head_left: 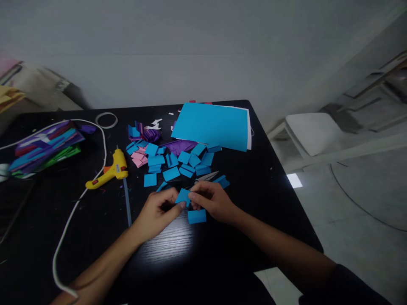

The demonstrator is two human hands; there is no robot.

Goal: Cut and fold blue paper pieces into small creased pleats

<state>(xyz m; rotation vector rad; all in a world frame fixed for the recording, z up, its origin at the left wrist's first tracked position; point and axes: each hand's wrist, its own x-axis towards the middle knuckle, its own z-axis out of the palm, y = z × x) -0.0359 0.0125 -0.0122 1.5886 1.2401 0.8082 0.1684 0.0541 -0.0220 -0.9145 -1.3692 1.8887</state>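
Observation:
A small piece of blue paper (182, 197) is pinched between my two hands above the black table. My left hand (160, 212) grips its left side with thumb and fingers. On its right edge, the thumb and fingertips of my right hand (211, 199) are closed. Just below my right hand lies a folded blue paper piece (197, 216). Beyond my hands, several blue paper pieces (171, 173) are scattered, some folded. Scissors (208, 176) lie behind my right hand, their handles largely hidden.
A yellow glue gun (116, 167) with a glue stick and white cord (68, 220) lies left. Large blue sheets (213, 127) lie at the back, near pink pieces (139, 157) and purple paper (179, 146). Colored paper bundles (47, 144) and a tape ring (107, 120) are far left.

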